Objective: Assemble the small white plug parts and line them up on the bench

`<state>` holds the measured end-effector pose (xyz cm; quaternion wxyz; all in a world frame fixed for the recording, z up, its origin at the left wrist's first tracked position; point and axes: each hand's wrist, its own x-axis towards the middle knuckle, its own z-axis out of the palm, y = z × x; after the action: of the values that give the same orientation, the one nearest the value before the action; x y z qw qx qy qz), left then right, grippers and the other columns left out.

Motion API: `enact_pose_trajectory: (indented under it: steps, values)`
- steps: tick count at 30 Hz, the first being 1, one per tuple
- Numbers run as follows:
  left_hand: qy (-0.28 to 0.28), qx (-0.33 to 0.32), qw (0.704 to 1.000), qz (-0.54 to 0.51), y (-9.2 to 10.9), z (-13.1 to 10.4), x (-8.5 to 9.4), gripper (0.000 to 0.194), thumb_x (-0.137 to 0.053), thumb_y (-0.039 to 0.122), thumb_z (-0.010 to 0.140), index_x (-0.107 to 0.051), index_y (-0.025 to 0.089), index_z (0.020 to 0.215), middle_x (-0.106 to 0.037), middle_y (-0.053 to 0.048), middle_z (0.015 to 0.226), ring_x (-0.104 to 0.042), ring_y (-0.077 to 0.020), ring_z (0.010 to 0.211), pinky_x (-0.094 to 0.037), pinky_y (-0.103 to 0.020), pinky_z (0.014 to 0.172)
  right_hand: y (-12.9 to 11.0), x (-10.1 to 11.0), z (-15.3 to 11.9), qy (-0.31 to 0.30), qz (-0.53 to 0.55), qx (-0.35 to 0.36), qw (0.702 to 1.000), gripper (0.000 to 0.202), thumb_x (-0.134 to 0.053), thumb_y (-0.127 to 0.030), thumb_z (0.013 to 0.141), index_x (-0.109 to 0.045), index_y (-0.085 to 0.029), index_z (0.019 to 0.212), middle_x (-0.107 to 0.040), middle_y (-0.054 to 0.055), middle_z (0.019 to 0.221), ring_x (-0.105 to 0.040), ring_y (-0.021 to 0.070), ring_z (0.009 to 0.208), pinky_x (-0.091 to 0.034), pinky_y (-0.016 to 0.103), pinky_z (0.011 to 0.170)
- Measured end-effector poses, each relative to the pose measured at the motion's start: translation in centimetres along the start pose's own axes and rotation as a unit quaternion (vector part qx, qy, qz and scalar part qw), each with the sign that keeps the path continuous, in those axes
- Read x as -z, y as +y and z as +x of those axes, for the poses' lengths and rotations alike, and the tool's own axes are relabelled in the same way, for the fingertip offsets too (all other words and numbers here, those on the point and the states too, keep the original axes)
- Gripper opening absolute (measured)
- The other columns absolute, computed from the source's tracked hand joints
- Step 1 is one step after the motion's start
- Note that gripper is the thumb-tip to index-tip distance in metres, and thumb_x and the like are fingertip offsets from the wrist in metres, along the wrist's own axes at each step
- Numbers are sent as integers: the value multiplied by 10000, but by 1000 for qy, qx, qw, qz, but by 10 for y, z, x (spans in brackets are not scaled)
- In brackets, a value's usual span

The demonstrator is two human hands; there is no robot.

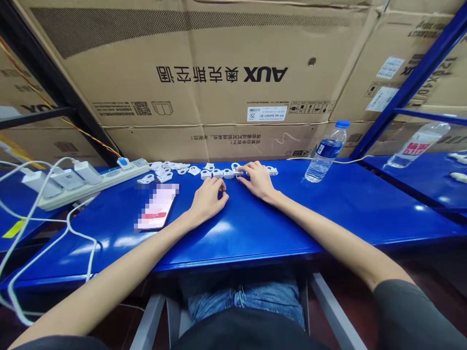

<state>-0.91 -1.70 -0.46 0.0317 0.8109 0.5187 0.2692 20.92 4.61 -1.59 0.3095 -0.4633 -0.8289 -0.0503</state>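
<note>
Along the back of the blue table lies a row of small white plastic clips (217, 173), each with a ring-shaped part. My right hand (258, 181) reaches over the right part of this row, thumb and forefinger closing around one white plastic clip (236, 167). Just left of it, my left hand (207, 200) rests at the front of the row with its fingers curled inward. Whatever those fingers hold, if anything, is hidden. More clips (166, 170) lie in a loose heap to the left, and another clip (272, 170) shows beyond my right hand.
A phone (160, 206) lies left of my left hand. At far left, a power strip (105, 182) carries several chargers and trailing white cables (69, 226). A water bottle (326, 153) stands at right, near a blue frame post (408, 78). Large cardboard boxes (219, 43) wall the back.
</note>
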Motion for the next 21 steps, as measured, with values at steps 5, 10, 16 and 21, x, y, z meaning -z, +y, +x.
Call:
enact_pose_trajectory:
  steps: [5,10,16,21]
  values:
    - [-16,28,999,4,2,-1,-1,51,-587,232,849,-616,237,891,-682,-91,968,-600,-307,1005,-481,-398,784,12,-10,4,-21,-28,-12,999,273,-631,-326,997,-726,-205,1223,-711,147,1222,-564,348,1159,-470,509,952]
    - [-12,38,999,-22,1,-1,-2,26,-610,222,836,-625,236,852,-665,-81,908,-594,-300,952,-480,-386,782,16,-16,8,-39,-37,-24,998,264,-623,-328,1005,-733,-207,1212,-713,144,1225,-560,348,1174,-466,502,956]
    - [-13,38,999,-26,-1,0,-3,29,-599,209,835,-617,231,830,-669,-83,911,-592,-309,948,-468,-403,784,17,-18,9,-35,-31,-34,998,281,-658,-347,988,-738,-204,1216,-728,128,1227,-559,352,1168,-473,504,956]
    - [0,45,998,-54,-4,2,-3,49,-585,214,825,-631,232,826,-676,-66,904,-600,-278,932,-480,-397,823,14,-13,7,-25,-24,-33,999,339,-692,-352,963,-725,-204,1267,-717,130,1265,-563,351,1190,-480,517,983]
